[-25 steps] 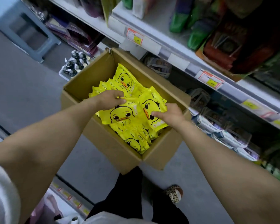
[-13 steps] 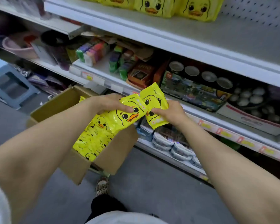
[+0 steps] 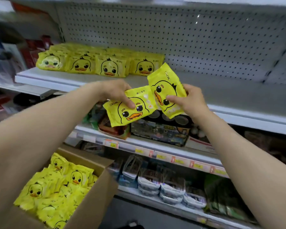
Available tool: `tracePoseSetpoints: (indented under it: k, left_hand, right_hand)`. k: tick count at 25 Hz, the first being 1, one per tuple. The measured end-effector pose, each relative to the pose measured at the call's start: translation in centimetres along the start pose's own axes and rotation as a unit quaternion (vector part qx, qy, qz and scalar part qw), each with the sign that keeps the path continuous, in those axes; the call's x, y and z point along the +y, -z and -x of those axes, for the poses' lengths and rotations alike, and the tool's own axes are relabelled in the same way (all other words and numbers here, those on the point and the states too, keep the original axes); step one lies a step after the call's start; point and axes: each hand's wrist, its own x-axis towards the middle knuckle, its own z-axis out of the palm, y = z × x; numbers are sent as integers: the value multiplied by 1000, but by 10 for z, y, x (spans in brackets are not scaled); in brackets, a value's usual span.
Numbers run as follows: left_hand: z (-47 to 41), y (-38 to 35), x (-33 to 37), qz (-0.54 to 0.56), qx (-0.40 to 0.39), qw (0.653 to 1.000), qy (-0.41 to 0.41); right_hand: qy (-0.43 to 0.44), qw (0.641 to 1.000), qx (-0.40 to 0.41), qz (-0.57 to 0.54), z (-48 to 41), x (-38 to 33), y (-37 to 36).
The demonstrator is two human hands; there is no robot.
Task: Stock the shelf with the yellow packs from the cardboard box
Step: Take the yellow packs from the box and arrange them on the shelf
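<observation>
My left hand (image 3: 116,92) grips a yellow pack with a duck face (image 3: 130,111), held flat in front of the shelf. My right hand (image 3: 186,100) grips a second yellow pack (image 3: 165,86), tilted upright beside the first, their edges touching. Both packs hang just below the front edge of the grey shelf (image 3: 221,95). A row of the same yellow packs (image 3: 99,62) stands on that shelf at the back left. The open cardboard box (image 3: 99,192) sits at the lower left, with several yellow packs (image 3: 56,190) inside.
The shelf's right part in front of the white pegboard (image 3: 188,38) is bare. Lower shelves hold boxed toys (image 3: 158,131), clear-packed goods (image 3: 163,187) and price tags (image 3: 111,143). Other goods crowd the blurred shelves at the left (image 3: 5,63).
Both hands have lifted the two yellow packs out of the box and up to the level of the upper shelf. The view has swung upward, so the box now lies at the lower left.
</observation>
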Motion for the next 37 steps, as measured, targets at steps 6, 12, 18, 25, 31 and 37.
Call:
tracePoseSetpoints:
  k: [6, 12, 18, 25, 31, 37]
  left_hand:
    - [-81, 61, 27, -25, 38, 998, -39]
    - [-160, 103, 54, -134, 36, 984, -108]
    - [-236, 107, 46, -269, 10, 957, -110]
    - [-314, 125, 5, -316, 42, 935, -154]
    - [-282, 126, 8, -295, 54, 929, -217]
    - [-246, 147, 8, -105, 126, 938, -304]
  right_hand:
    - [-3, 997, 67, 43, -62, -11, 31]
    - [-20, 985, 74, 153, -111, -14, 60]
    - [-37, 988, 51, 138, -129, 7, 60]
    - [-28, 993, 75, 82, -151, 6, 53]
    - [-22, 997, 52, 55, -162, 2, 33]
    - [-32, 999, -19, 36, -172, -4, 19]
